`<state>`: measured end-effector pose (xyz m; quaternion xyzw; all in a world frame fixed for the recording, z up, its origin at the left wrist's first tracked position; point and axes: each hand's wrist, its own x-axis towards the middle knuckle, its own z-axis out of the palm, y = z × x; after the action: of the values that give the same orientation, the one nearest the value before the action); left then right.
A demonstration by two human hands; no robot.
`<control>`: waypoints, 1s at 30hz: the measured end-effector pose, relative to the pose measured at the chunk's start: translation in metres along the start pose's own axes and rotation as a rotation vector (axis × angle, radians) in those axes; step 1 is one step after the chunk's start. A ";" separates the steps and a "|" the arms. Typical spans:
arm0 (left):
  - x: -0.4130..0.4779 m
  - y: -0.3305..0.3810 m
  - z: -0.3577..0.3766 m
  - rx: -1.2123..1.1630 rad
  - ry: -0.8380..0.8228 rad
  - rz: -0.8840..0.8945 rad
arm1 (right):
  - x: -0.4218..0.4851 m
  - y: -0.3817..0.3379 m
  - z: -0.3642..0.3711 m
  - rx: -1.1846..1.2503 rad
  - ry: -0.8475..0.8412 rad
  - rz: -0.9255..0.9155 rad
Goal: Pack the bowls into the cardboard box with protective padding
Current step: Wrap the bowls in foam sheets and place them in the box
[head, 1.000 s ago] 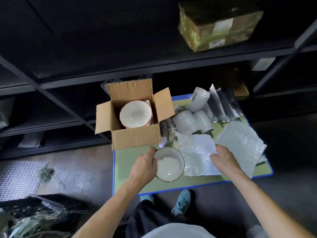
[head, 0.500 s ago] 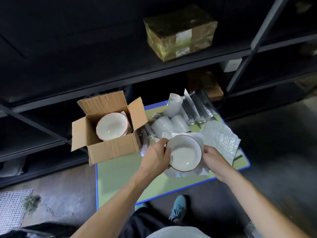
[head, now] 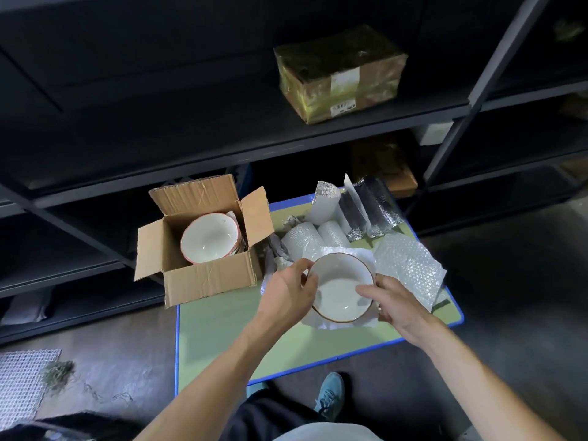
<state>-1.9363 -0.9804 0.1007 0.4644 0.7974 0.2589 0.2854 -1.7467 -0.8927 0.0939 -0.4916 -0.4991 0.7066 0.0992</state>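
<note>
- Two bowls on view, both white inside.
- One cardboard box (head: 206,276), flaps open, at the ten o'clock corner of the table (head: 254,342), overhanging its left edge.
- Box contents: red-rimmed bowl (head: 208,238), mouth up and tilted. Further rims show stacked under its three o'clock side, and a scrap of white padding (head: 231,215) sits in the far corner.
- One brown-rimmed bowl (head: 342,291), outside the box at its four o'clock, mouth up over a bubble-wrap sheet (head: 337,252) spread on the table.
- Left hand (head: 286,291): fingers curled round the brown-rimmed bowl's nine o'clock rim, gripping it.
- Right hand (head: 397,300): thumb laid inside the same bowl at four o'clock, fingers beneath, also holding.
- Two bubble-wrap rolls (head: 299,238), lying at twelve o'clock of the held bowl.
- Foil-faced padding (head: 372,211), several pieces standing at the table's one o'clock corner.
- One loose bubble-wrap sheet (head: 410,265), at two o'clock of the held bowl.
- One wrapped parcel (head: 337,71) with a label, on the dark shelf (head: 222,144) above.
</note>
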 end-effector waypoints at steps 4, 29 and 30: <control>-0.002 -0.013 -0.002 0.013 0.083 0.045 | 0.004 -0.004 0.002 -0.040 0.013 -0.026; -0.021 -0.087 -0.122 -0.359 0.279 -0.132 | 0.040 -0.084 0.152 -0.571 0.070 -0.339; -0.020 -0.093 -0.130 -0.355 0.287 -0.135 | 0.043 -0.087 0.159 -0.560 0.038 -0.331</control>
<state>-2.0739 -1.0579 0.1330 0.3111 0.8010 0.4387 0.2629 -1.9249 -0.9206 0.1409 -0.4252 -0.7453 0.5068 0.0830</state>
